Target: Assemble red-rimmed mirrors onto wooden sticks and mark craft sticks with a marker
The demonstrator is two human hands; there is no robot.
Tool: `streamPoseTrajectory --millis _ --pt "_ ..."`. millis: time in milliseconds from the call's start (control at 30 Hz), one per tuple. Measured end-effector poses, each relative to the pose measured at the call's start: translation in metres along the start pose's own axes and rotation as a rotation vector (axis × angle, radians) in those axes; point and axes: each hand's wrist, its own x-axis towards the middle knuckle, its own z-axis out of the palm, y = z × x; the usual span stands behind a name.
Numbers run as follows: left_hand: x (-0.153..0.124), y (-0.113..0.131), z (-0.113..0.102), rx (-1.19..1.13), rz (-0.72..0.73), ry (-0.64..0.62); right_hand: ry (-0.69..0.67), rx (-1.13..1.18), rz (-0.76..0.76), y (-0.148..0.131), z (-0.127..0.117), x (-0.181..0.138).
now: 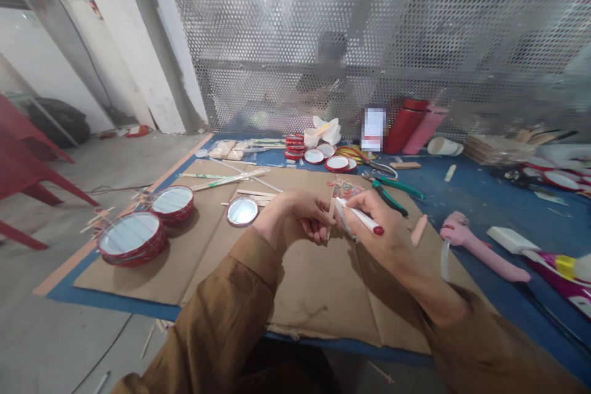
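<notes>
White pen (364, 218) slants in right hand (382, 229); left hand (305, 210) pinches wooden stick (332, 212)

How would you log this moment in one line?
left hand: holding wooden strip | right hand: holding white marker, tip end near strip | below: cardboard | nearby: red-rimmed disc

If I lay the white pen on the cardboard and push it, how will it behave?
The white pen would probably roll, since its body looks rounded. It is likely light, being slim and held in the fingers of the right hand. It seems stiff, looking straight.
</notes>
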Motion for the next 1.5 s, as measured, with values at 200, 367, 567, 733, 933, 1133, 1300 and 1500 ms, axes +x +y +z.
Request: streamPoseTrajectory --millis 200,367,567,733,933,1133,1300,1500 --pt "0.000 0.001 0.001 0.000 0.002 0.001 -0.018 -0.002 -0.001 0.002 0.000 0.001" --pt "0.000 0.001 0.000 0.000 0.003 -0.019 -0.020 -0.008 -0.020 0.005 0.002 0.000" --pt "-0.002 0.001 0.001 0.000 -0.004 -0.006 -0.047 -0.001 -0.048 0.006 0.002 0.001" --pt "-0.002 0.003 0.002 0.000 -0.020 -0.010 -0.041 0.006 -0.048 0.009 0.006 0.001" --pt "0.000 0.001 0.001 -0.015 0.000 0.005 -0.033 -0.017 -0.052 0.005 0.004 0.001" --pt "0.001 -0.001 0.000 -0.014 0.004 0.001 0.039 0.002 0.035 0.003 0.002 0.000" --pt "0.001 -0.001 -0.001 -0.008 -0.009 0.001 0.038 0.047 0.016 0.006 0.005 0.000" --pt "-0.001 0.001 0.001 -0.016 -0.005 0.020 -0.019 0.077 -0.013 0.014 0.010 0.000"
